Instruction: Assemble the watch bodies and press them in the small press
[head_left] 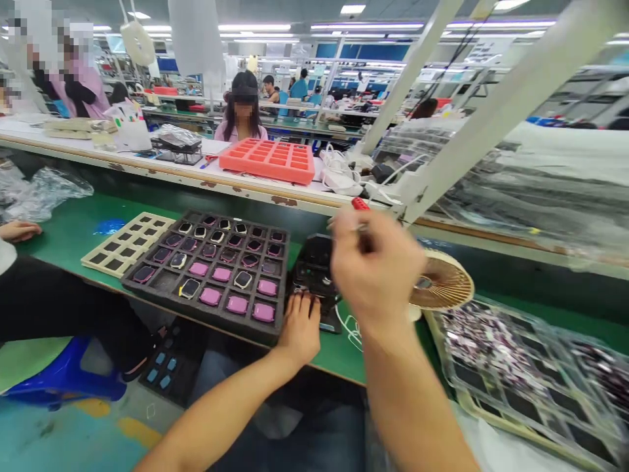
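My left hand (301, 328) lies with fingers stretched out over the front edge of a black device (313, 267) on the green bench. Whether anything lies under its fingertips is hidden. My right hand (376, 262) is raised above the device's right side, closed in a fist and a little blurred. A red-ended handle (360, 204) sticks out of the top of that fist; its lower part is hidden. Left of the device is a dark foam tray (164, 283) holding several watch-like cases, some with black faces and some plain pink (237, 304).
A cream tray (105, 259) lies left of the foam tray. To the right stand a small fan (445, 278) and clear trays of small shiny parts (491, 347). A red compartment tray (268, 172) sits on the shelf. A neighbour's hand (22, 231) rests at far left.
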### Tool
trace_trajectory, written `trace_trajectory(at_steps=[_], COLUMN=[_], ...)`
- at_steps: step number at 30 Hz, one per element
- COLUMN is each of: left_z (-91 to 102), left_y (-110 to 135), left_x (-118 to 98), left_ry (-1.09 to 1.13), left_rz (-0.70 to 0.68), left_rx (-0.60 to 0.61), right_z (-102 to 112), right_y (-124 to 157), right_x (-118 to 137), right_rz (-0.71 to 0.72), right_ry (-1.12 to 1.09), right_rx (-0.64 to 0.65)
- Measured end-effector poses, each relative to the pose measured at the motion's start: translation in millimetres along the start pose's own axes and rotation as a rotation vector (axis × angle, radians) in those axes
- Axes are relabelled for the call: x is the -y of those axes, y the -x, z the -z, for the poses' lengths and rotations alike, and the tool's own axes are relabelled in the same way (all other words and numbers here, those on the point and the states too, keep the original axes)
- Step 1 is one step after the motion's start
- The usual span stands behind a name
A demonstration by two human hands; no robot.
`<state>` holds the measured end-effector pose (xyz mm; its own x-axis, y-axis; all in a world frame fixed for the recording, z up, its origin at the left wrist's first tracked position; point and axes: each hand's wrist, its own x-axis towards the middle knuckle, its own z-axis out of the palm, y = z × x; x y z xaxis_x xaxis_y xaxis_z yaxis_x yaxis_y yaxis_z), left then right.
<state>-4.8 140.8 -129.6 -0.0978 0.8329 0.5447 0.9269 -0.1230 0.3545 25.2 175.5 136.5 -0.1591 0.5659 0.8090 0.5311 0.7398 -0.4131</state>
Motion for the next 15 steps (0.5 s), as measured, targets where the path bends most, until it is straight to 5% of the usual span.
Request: trace_trajectory(at_steps=[1,3,7,9,12,15], left_z=[3.3,10.1,22.4,25.8,27.5,33.1], left_y=[0,2,7,8,8,16], left_x=[-2,-5,-11,-10,-9,-12], left_ry=[0.015,0.042,0.083,0.104,0.149,0.227], left_rz=[0.005,0.017,0.025,0.022,0.011,-0.045], left_rx=[-0.001,-0.004,-0.019,-0.029,-0.049,-0.06], right_z=[13,23,3,-3,8,26], right_y=[-19,-56,-104,-103,-66,1], right_x=[-15,-45,-86,-89,-73,-54], right_rz=[-0.04,-0.124,-0.243,-0.231,-0.043,0.057], right_ry=[0.094,0.236,0.233,0.149,0.016,-0.081], right_rx=[-0.089,-0.064,0.456,0.547,0.192,-0.143])
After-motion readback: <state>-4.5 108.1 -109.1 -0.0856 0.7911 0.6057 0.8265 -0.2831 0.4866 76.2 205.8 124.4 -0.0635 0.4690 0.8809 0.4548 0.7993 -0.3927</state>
